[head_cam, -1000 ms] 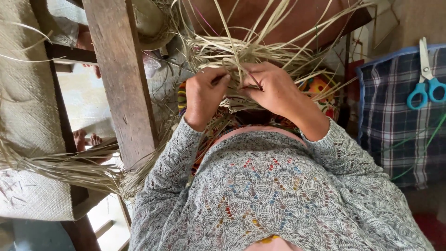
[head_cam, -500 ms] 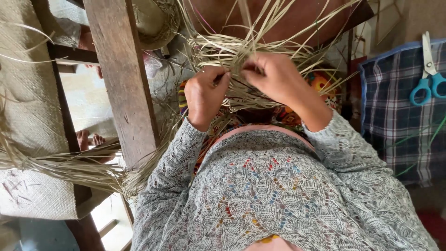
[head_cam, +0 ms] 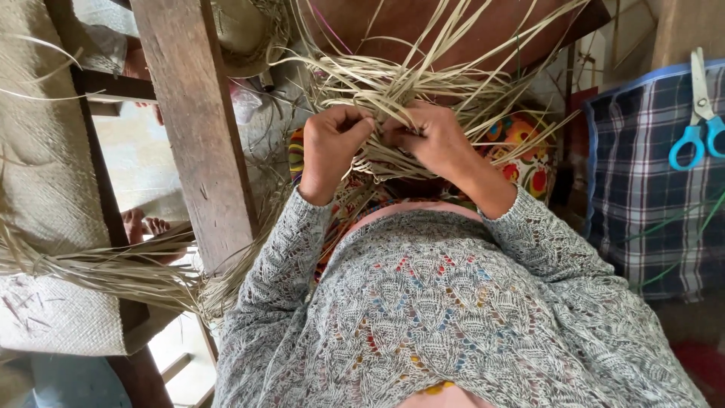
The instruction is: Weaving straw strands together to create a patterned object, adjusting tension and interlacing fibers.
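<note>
Where gripped, pale tangled straw strips (head_cam: 393, 87)

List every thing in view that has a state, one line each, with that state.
left hand: closed, gripping the straw strands
right hand: closed, pinching the straw strands
straw strands: loose ends fanned out, partly woven beneath the hands
scissors: shut, lying on the checked bag
checked bag: lying flat, scissors on top
woven mat: draped at left, edge frayed into loose strands
wooden beam: running up the frame at a slant
</note>
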